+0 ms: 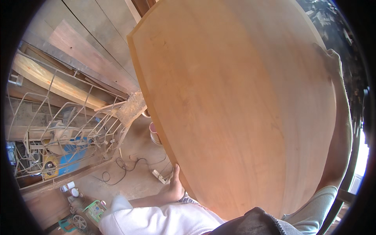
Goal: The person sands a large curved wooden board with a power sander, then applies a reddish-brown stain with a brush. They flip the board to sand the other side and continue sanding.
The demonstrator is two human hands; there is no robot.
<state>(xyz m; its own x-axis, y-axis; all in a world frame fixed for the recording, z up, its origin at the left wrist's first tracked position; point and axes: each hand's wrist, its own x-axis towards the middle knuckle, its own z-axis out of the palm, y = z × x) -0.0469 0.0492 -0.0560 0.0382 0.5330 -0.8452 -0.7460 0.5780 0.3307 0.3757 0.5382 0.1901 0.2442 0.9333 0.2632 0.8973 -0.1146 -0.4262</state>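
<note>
A large flat wooden panel [227, 109], light brown with a smooth grained face, fills the middle and right of the head view and is tilted up close in front of me. My left hand [176, 187] grips its lower left edge, the thumb showing along the rim and the other fingers hidden. On the far right, my right arm is stretched out along the panel, and my right hand [332, 60] is closed over the right edge near the top. The fingertips of that hand are partly blurred. The panel's underside cannot be seen.
At left stands a wire rack [88, 102] with tools and a blue object [74, 154] behind its bars. Long boards [58, 82] lie beyond it. A pink-rimmed bucket [154, 133], a cable [125, 168] and a power strip [158, 176] are on the floor beside the panel.
</note>
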